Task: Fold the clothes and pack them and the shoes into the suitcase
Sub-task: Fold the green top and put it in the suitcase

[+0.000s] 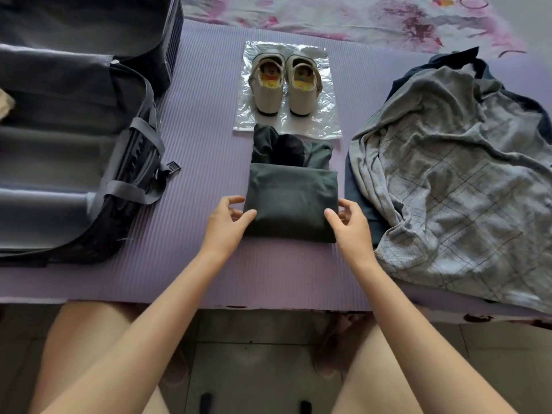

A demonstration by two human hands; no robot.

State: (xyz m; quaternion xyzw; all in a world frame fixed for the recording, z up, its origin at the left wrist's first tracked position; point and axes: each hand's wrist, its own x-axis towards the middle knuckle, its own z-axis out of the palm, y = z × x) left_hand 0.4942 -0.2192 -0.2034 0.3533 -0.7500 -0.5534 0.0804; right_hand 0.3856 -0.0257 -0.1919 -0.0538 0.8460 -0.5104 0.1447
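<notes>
Two things run out of the picture. The open suitcase (74, 144) on the left is cut off at the left edge, and a pale scrap (6, 104) inside it at that edge is too little seen to name. The grey checked garment (448, 180) on the right is crumpled and runs past the right edge. It covers most of a dark navy garment (357, 189), which shows only along the left side and at the far end.

The dark green garment (291, 201) lies in the middle of the purple mat (194, 144), between the suitcase and the checked garment. It is folded into a neat, smooth rectangle, and a bunched far part with a darker round patch sticks out beyond the fold. That far part overlaps the near edge of a clear plastic sheet (325, 115), which carries a pair of cream shoes (283, 85) side by side with picture insoles.

The left hand (230, 218) is at the rectangle's near-left corner with its thumb on the cloth and its fingers curved beside the edge. The right hand (348, 224) mirrors it at the near-right corner. I cannot tell whether the fingers of either are tucked beneath in a real grasp. A flowered sheet (358, 19) lies beyond the mat.
</notes>
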